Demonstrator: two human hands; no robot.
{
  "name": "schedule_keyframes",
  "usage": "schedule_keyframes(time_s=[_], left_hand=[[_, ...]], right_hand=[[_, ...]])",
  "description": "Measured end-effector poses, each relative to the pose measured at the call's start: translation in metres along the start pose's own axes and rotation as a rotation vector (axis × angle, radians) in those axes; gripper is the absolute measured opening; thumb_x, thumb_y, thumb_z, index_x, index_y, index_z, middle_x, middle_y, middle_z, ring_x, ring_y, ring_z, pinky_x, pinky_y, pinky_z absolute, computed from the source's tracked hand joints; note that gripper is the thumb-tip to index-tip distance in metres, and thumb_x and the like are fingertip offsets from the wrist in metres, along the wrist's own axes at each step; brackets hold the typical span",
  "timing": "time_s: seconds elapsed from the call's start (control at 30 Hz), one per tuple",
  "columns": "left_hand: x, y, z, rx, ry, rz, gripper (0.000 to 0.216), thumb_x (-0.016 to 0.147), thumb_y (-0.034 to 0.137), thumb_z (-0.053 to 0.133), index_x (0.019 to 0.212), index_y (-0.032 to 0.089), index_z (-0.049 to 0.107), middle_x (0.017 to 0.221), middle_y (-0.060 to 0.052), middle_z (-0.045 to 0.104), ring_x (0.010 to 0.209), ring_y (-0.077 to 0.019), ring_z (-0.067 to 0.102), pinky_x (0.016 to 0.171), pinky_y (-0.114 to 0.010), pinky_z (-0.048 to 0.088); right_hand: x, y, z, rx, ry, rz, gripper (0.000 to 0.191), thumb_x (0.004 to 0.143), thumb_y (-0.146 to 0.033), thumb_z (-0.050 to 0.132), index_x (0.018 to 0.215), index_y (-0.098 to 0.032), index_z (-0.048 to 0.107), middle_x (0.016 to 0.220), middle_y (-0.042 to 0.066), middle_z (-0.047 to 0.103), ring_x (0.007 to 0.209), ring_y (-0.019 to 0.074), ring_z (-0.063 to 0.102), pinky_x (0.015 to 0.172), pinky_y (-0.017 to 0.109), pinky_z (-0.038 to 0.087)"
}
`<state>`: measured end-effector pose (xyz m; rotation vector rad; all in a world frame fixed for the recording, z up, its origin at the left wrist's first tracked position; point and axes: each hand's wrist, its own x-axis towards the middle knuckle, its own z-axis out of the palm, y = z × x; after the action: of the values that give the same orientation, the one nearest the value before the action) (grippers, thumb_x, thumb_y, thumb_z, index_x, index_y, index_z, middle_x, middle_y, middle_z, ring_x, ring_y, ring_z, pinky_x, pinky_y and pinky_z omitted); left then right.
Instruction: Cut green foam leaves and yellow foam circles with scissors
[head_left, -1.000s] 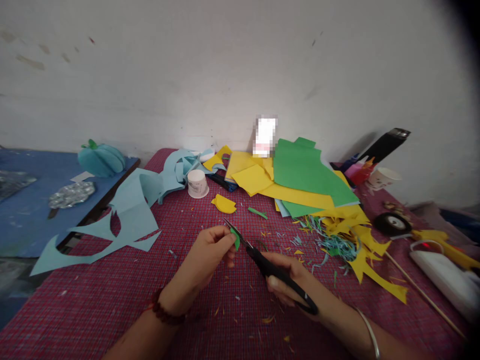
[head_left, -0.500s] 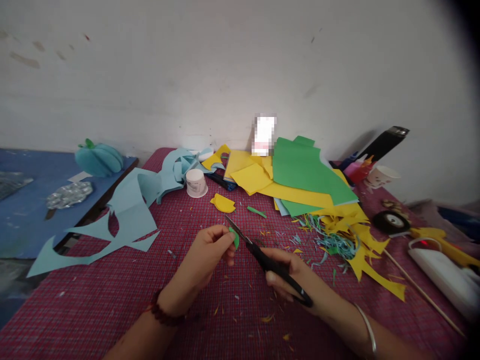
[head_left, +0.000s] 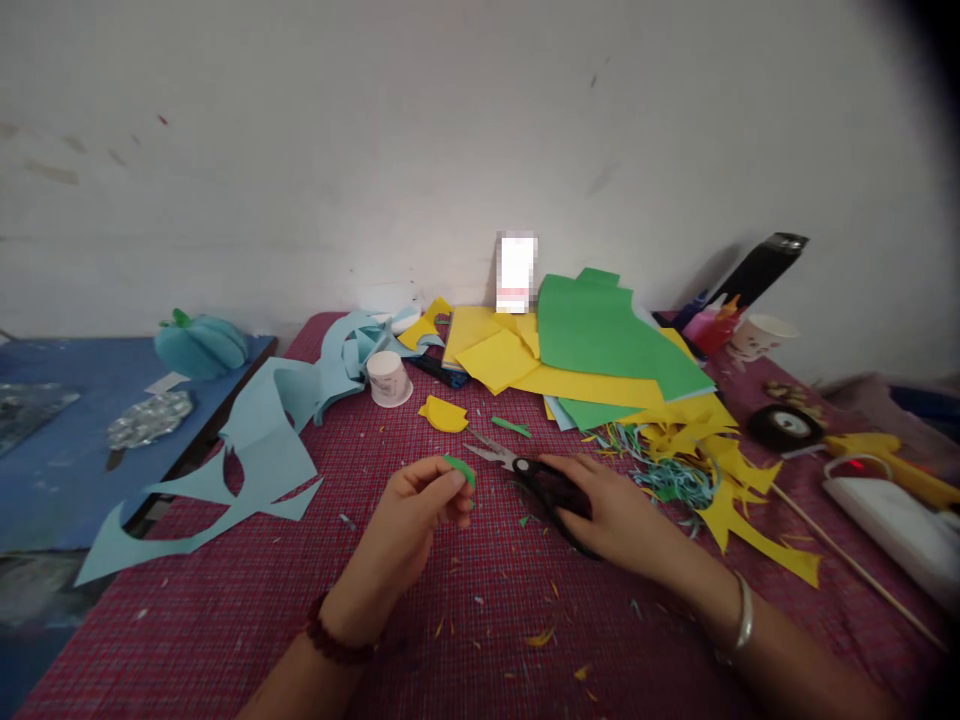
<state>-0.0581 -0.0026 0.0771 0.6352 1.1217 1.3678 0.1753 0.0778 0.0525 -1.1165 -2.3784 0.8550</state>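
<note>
Between the thumb and fingers of my left hand (head_left: 429, 497) is a small piece of green paper (head_left: 460, 468), pinched at its lower part. My right hand (head_left: 600, 500) is over the black handles of the scissors (head_left: 521, 468), gripping them with the palm turned down. Their blades are slightly apart and point left, close to the table surface, with no paper between them. Just beyond the blades lie a folded yellow paper shape (head_left: 444, 415) and a narrow green paper strip (head_left: 511, 427).
Pale blue paper offcuts (head_left: 270, 430) and a paper cup (head_left: 388, 380) are at left. Green sheets (head_left: 592, 325) and yellow sheets (head_left: 496, 360) lie at the back, near a lit phone (head_left: 516, 270). Shredded paper (head_left: 671, 480), a stick (head_left: 855, 565) and a yellow glue gun (head_left: 892, 465) are at right.
My right hand has turned palm down and lowered the scissors towards the table, away from the green piece. The green piece has tilted in my left hand. The view has shifted slightly.
</note>
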Motion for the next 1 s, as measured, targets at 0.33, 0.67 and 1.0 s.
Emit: schedule_keyframes(time_s=[0.33, 0.67, 1.0], left_hand=[[-0.002, -0.008, 0.01, 0.032, 0.131, 0.114, 0.019, 0.069, 0.024, 0.07, 0.058, 0.016, 0.056, 0.051, 0.004, 0.054, 0.046, -0.0075, 0.048, 0.045, -0.019, 0.042], [-0.001, -0.011, 0.01, 0.072, 0.178, 0.109, 0.018, 0.072, 0.027, 0.063, 0.059, 0.015, 0.058, 0.053, 0.002, 0.056, 0.044, -0.0078, 0.048, 0.04, -0.018, 0.037], [0.0, -0.012, 0.01, 0.195, 0.214, 0.135, 0.02, 0.076, 0.025, 0.059, 0.059, 0.016, 0.055, 0.053, 0.003, 0.053, 0.045, -0.0079, 0.046, 0.041, -0.018, 0.037]], right_hand=[[-0.019, -0.033, 0.015, 0.929, -0.316, 0.08, 0.06, 0.079, -0.054, 0.064, 0.126, -0.019, 0.051, 0.075, 0.0, 0.053, 0.057, 0.0091, 0.045, 0.052, 0.022, 0.038], [-0.019, -0.037, 0.035, 1.01, -0.321, 0.114, 0.066, 0.071, -0.061, 0.068, 0.118, -0.017, 0.054, 0.071, -0.002, 0.05, 0.05, 0.0054, 0.039, 0.045, 0.019, 0.03], [-0.019, -0.041, 0.034, 0.958, -0.309, 0.141, 0.068, 0.074, -0.058, 0.067, 0.125, -0.016, 0.051, 0.068, -0.003, 0.048, 0.049, 0.0063, 0.038, 0.044, 0.02, 0.03]])
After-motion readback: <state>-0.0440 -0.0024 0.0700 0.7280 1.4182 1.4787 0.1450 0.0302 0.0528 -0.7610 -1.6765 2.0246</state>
